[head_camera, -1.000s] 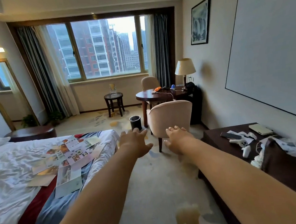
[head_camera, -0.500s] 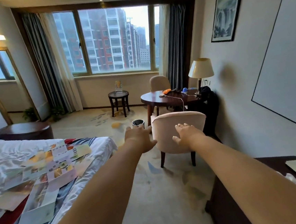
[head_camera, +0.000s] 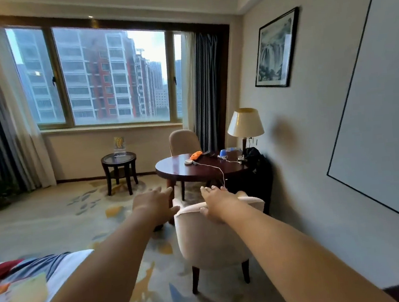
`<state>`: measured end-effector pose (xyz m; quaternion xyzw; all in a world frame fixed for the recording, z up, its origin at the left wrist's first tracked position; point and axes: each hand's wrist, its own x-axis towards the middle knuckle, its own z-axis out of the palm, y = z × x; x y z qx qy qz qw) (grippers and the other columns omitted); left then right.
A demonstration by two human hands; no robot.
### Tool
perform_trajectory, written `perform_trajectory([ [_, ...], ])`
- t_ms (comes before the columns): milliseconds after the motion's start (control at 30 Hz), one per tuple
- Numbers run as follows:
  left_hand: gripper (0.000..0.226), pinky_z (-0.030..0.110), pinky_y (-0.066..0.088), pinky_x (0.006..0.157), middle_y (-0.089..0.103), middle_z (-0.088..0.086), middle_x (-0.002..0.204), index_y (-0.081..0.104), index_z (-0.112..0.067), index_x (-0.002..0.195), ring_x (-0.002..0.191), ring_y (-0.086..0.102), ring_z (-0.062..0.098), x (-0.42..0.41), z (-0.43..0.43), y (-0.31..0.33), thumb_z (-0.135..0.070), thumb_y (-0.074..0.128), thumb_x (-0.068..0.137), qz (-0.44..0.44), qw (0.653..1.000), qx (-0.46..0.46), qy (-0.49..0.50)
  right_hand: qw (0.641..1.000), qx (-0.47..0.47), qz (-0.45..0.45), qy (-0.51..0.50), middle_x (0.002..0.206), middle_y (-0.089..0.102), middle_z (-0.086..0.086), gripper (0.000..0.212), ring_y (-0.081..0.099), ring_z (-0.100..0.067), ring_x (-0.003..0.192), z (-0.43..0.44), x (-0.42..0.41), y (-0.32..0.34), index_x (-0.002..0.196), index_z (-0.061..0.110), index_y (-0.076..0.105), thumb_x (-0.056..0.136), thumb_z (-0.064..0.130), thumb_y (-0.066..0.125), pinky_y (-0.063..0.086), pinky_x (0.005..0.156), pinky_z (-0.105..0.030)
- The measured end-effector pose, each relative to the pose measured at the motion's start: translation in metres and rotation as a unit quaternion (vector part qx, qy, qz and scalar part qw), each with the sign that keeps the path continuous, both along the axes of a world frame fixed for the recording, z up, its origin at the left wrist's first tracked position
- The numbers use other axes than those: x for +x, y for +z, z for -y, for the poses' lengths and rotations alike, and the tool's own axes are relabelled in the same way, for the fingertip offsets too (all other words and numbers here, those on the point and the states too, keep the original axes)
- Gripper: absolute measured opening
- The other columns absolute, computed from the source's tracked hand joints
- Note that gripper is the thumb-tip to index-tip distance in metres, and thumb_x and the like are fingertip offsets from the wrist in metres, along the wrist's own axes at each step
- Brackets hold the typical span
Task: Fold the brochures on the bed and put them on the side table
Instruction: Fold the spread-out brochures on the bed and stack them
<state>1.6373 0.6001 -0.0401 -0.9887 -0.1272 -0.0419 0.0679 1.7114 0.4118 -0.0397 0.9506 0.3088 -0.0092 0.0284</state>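
Head view shows both of your arms stretched forward over the carpet, away from the work. Your left hand (head_camera: 153, 205) is empty, with its fingers spread and relaxed. Your right hand (head_camera: 219, 201) is also empty, its fingers extended; it sits over the top edge of the armchair (head_camera: 209, 242), and you cannot confirm from this angle whether it touches the chair back.

Status of the task items:
- The brochures (head_camera: 24, 293) lie flat on the bed (head_camera: 79, 256) at the lower left edge of the view, near your left forearm. Only a few overlapping sheets are in frame, and they are blurred; none of these appears folded.
- The small round side table (head_camera: 118, 158) stands under the window, well apart from the bed. A small upright display stand (head_camera: 119, 144) sits on it. No folded brochure is visible there.

Assessment: treat the task as not begun. No sheet is in hand, none is folded, and none is delivered. All steps are outstanding: turn to the bed, pick up one sheet, fold it, and carry the folded brochures across to the side table.
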Motion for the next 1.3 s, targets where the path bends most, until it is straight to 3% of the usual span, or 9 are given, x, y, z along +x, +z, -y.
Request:
perform_trajectory([
  [200, 0.077, 0.044, 0.037, 0.109, 0.038, 0.0, 0.16, 0.027, -0.035, 0.159, 0.143, 0.041, 0.026, 0.102, -0.083, 0.007, -0.074, 0.042, 0.093, -0.003, 1.0, -0.021, 0.021, 0.999, 0.008, 0.011, 0.044, 0.171, 0.014, -0.009, 0.074, 0.011, -0.024, 0.158, -0.099, 0.11, 0.006, 0.164, 0.01, 0.005, 0.107, 0.04, 0.041, 0.008, 0.128, -0.041],
  [433, 0.08, 0.039, 0.047, 0.098, 0.033, -0.003, 0.164, 0.023, -0.037, 0.16, 0.144, 0.042, 0.023, 0.178, -0.215, -0.02, -0.077, 0.038, 0.093, -0.025, 0.992, -0.028, 0.122, 0.989, -0.017, 0.014, 0.148, 0.168, 0.022, -0.012, 0.073, 0.019, -0.03, 0.156, -0.261, 0.214, -0.028, 0.163, 0.009, 0.015, 0.103, 0.037, 0.048, 0.015, 0.127, -0.045],
  [567, 0.076, 0.037, 0.048, 0.097, 0.037, -0.007, 0.162, 0.029, -0.041, 0.158, 0.141, 0.046, 0.021, 0.185, -0.313, -0.043, -0.076, 0.041, 0.092, -0.032, 0.977, -0.03, 0.208, 0.978, -0.026, -0.01, 0.207, 0.171, 0.013, -0.009, 0.078, 0.01, -0.029, 0.158, -0.379, 0.257, -0.04, 0.164, 0.01, 0.008, 0.102, 0.027, 0.052, 0.012, 0.127, -0.045],
  [700, 0.075, 0.042, 0.041, 0.109, 0.039, -0.003, 0.161, 0.031, -0.041, 0.156, 0.142, 0.043, 0.024, 0.16, -0.41, -0.05, -0.075, 0.042, 0.091, -0.054, 0.942, -0.048, 0.328, 0.957, -0.024, -0.033, 0.287, 0.167, 0.025, -0.012, 0.075, 0.024, -0.03, 0.154, -0.509, 0.27, -0.044, 0.162, 0.009, 0.017, 0.101, 0.029, 0.055, 0.021, 0.126, -0.045],
  [867, 0.076, 0.046, 0.032, 0.113, 0.033, 0.005, 0.162, 0.029, -0.036, 0.158, 0.144, 0.038, 0.029, 0.076, -0.495, -0.053, -0.074, 0.041, 0.093, -0.052, 0.881, -0.056, 0.467, 0.909, 0.016, -0.04, 0.415, 0.161, 0.036, -0.013, 0.064, 0.035, -0.033, 0.148, -0.659, 0.22, -0.046, 0.158, 0.01, 0.03, 0.104, 0.035, 0.052, 0.029, 0.12, -0.045],
  [967, 0.079, 0.048, 0.03, 0.115, 0.027, 0.005, 0.165, 0.023, -0.036, 0.16, 0.147, 0.034, 0.031, 0.001, -0.527, -0.066, -0.077, 0.035, 0.094, -0.064, 0.828, -0.072, 0.553, 0.859, 0.021, -0.039, 0.51, 0.159, 0.04, -0.012, 0.063, 0.037, -0.032, 0.146, -0.729, 0.154, -0.064, 0.155, 0.01, 0.035, 0.102, 0.039, 0.052, 0.03, 0.12, -0.044],
  [1100, 0.08, 0.049, 0.032, 0.115, 0.026, 0.007, 0.165, 0.02, -0.034, 0.161, 0.146, 0.034, 0.032, -0.095, -0.558, -0.083, -0.076, 0.035, 0.094, -0.079, 0.761, -0.086, 0.639, 0.783, 0.02, -0.017, 0.622, 0.159, 0.039, -0.008, 0.066, 0.032, -0.031, 0.148, -0.799, 0.053, -0.087, 0.156, 0.012, 0.033, 0.102, 0.044, 0.05, 0.027, 0.122, -0.045],
  [1300, 0.079, 0.048, 0.034, 0.111, 0.026, 0.007, 0.165, 0.019, -0.034, 0.161, 0.146, 0.035, 0.033, -0.217, -0.606, -0.105, -0.076, 0.035, 0.095, -0.083, 0.691, -0.119, 0.708, 0.699, 0.007, -0.008, 0.715, 0.167, 0.026, -0.008, 0.069, 0.021, -0.028, 0.155, -0.87, -0.089, -0.105, 0.161, 0.012, 0.022, 0.104, 0.044, 0.046, 0.018, 0.126, -0.043],
])
